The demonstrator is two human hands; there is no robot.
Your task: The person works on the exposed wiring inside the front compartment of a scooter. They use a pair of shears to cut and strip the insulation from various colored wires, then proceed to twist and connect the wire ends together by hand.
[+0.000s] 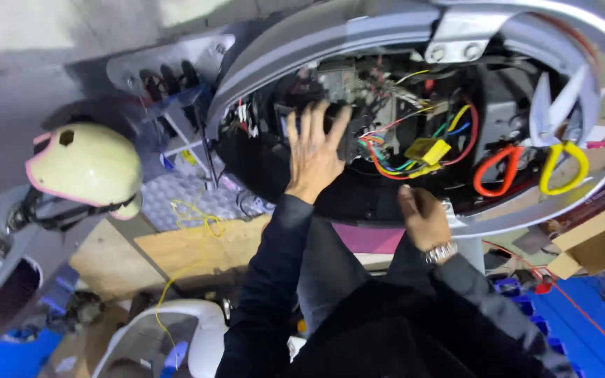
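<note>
My left hand (314,150) is spread open, fingers apart, reaching into the open compartment of a grey scooter body (295,52), palm against the dark parts inside. My right hand (423,218), with a metal watch on the wrist, rests curled at the lower rim of the opening; whether it holds anything is hidden. Inside lie a bundle of coloured wires (386,157) and a yellow block connector (427,150). Scissors with one orange and one yellow handle (526,164) hang at the compartment's right side.
A pale yellow helmet with pink trim (89,168) sits at the left. A loose yellow wire (194,220) trails over cardboard (197,252) on the floor. A cardboard box (596,234) and blue mat (589,315) lie at the right; a white plastic panel (197,329) below.
</note>
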